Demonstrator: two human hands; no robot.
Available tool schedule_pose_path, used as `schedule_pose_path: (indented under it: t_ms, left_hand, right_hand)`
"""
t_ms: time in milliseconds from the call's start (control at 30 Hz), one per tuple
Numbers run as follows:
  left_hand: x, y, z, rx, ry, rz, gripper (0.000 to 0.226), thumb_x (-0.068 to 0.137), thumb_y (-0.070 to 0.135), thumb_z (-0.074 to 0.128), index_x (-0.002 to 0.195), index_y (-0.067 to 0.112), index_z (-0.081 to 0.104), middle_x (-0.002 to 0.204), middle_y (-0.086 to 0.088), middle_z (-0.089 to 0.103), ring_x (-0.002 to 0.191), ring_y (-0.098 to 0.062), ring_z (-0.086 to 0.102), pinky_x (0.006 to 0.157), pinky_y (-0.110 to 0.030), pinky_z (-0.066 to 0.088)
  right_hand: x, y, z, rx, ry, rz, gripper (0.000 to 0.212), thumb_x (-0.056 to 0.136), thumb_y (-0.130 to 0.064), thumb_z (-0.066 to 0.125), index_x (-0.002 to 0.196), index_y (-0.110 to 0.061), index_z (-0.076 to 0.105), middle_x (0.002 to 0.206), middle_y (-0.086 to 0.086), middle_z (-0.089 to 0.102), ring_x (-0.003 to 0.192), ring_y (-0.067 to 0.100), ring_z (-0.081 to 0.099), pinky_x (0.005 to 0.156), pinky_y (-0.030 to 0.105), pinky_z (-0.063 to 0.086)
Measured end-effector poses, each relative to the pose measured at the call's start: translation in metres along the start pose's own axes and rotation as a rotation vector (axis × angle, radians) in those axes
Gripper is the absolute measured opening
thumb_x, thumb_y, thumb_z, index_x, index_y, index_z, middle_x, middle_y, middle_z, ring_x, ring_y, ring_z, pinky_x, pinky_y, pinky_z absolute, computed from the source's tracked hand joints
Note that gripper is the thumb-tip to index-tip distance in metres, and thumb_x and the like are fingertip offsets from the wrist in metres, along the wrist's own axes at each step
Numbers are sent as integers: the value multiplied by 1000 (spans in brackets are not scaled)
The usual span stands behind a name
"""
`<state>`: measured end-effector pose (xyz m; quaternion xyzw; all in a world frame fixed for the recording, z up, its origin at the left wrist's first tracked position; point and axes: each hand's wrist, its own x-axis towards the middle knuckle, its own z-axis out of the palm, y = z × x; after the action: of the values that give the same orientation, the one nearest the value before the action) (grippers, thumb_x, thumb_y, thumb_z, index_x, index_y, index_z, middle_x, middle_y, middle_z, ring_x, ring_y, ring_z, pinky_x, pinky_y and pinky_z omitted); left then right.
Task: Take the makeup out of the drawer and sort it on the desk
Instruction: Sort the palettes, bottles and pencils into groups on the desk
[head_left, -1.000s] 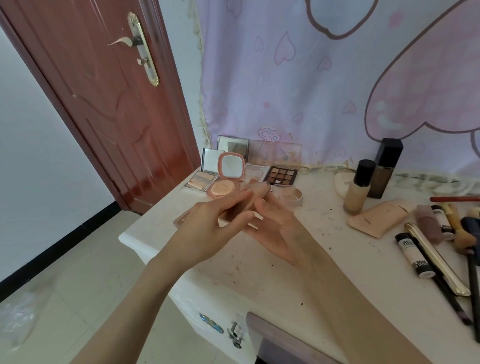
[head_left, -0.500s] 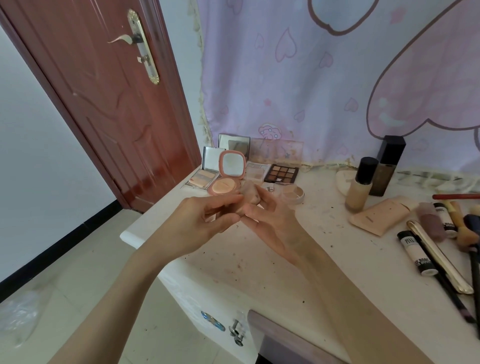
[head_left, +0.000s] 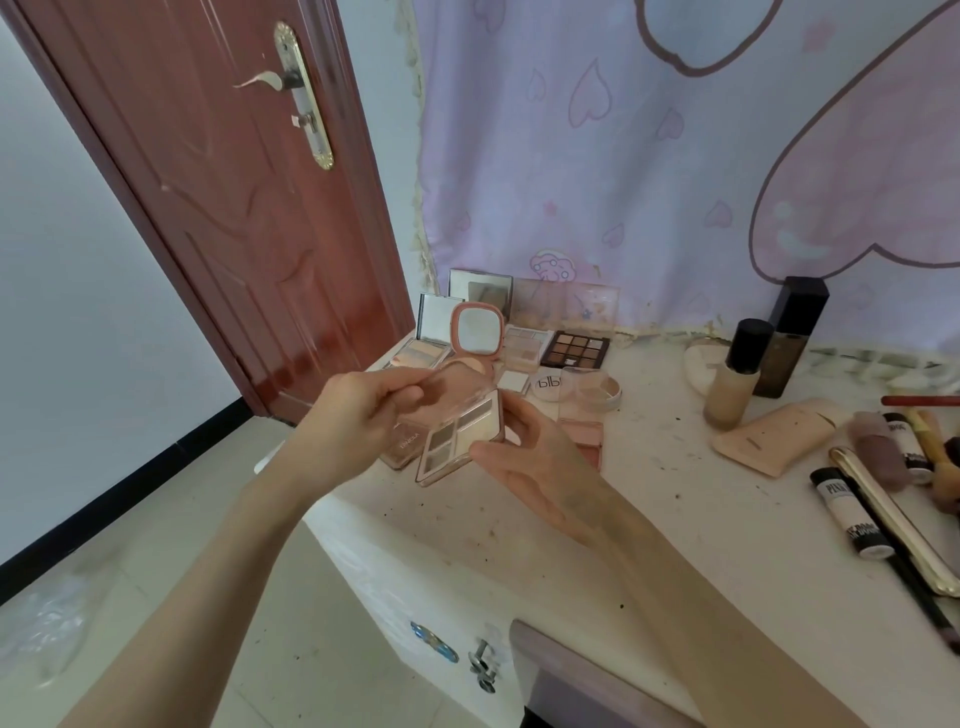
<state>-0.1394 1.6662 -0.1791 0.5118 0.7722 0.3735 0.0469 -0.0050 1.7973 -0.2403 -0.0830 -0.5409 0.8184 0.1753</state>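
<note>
While opened compacts and a nine-pan eyeshadow palette (head_left: 575, 348) are crowded at 12 o'clock on the desk (head_left: 675, 519), with foundation bottles (head_left: 737, 374) at 2 o'clock, a small open palette (head_left: 460, 441) is held above the desk edge: its pan tray is pinched by the right hand (head_left: 540, 467), its lid by the curled fingers of the left hand (head_left: 358, 421)

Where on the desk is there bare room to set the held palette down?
Bare desk between the right hand and the tubes, and toward the near edge. Crowded: open compacts at the back-left corner, brushes along the right.
</note>
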Motion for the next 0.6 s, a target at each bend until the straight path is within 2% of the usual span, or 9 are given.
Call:
schedule_pose_path:
  t_ms: [100,167,233,300,333,400,467,500,600]
  left_hand:
    - [8,-5,-6,-1,107,-27,24,95,2,46,102,7,67,85,19,67,79,10,63,77,-4,43]
    - [13,-7,-16,42,169,-29,25,93,-2,44,95,7,67,77,24,64,73,16,58,70,1,38]
    - [19,-12,-32,85,213,-26,29,92,-2,44,87,17,65,65,29,61,68,12,57,71,-8,42]
    - [24,-17,-48,108,212,-41,33,92,-2,44,89,23,65,71,29,60,68,1,59,71,-25,46]
    - [26,-20,-55,122,197,-43,34,93,-1,43,89,24,65,77,25,60,71,-7,60,70,-28,47]
    - [30,-28,-66,130,161,-56,42,95,2,41,81,36,62,82,12,62,71,-13,61,55,-28,52]
    - [34,-36,-72,158,146,-59,50,96,5,40,73,46,58,86,2,64,72,-16,61,47,-15,50]
    - [37,-40,-74,192,147,-56,50,96,5,41,73,47,57,87,1,64,75,-17,60,48,-12,48]
    - [45,-50,-76,261,145,-77,35,95,5,41,83,32,60,85,2,61,73,-19,57,44,-14,46]
  right_hand:
    - [3,6,9,-56,-34,23,70,68,-4,70,130,-22,45,128,-5,57,106,13,64,93,33,48]
    - [6,8,16,-156,-86,20,70,73,-2,73,130,-30,44,127,-8,57,108,11,62,93,31,49]
    - [11,9,21,-275,-152,22,55,81,-4,69,119,-39,49,122,-13,60,110,6,60,93,27,49]
    - [17,11,26,-332,-194,17,37,88,-15,61,117,-37,54,121,-10,62,114,6,57,97,26,46]
    - [20,13,30,-314,-175,23,29,92,-22,57,119,-32,57,122,-7,63,115,9,57,100,28,44]
    - [30,19,35,-357,-44,-6,29,96,-30,46,121,-23,59,124,-2,62,120,14,54,104,29,39]
    - [39,23,38,-765,94,-126,35,99,-29,37,129,-19,55,131,-1,56,125,11,47,103,19,31]
    - [44,25,39,-1020,77,-205,38,100,-27,34,132,-15,51,134,0,53,128,13,43,101,18,28]
    - [51,31,41,-1461,-181,-287,39,101,-21,33,138,-10,42,148,3,36,140,18,22,110,21,14]
